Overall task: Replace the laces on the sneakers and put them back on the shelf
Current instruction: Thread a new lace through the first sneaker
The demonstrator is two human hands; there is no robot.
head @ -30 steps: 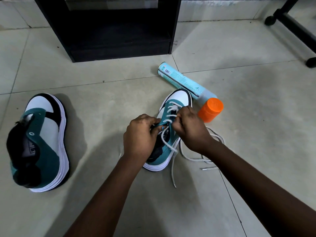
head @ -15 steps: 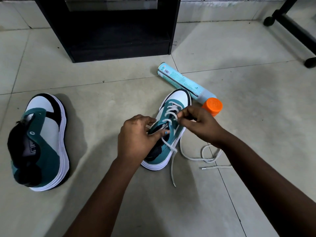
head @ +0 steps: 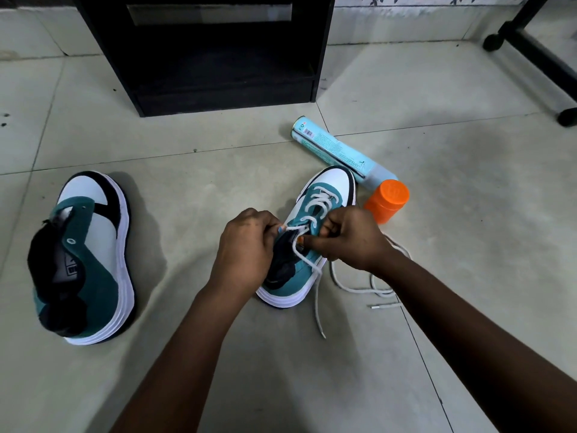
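Head view: curled fingers point(head: 312, 242) pinch flat white lace point(head: 318, 295).

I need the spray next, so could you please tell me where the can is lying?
In the head view, the spray can lies on its side on the floor, right of centre, just beyond the toe of the sneaker being laced, below the black shelf.

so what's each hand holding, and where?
Left hand grips the sneaker at its left eyelet flap. Right hand pinches the white lace by the right eyelets, mid-shoe.
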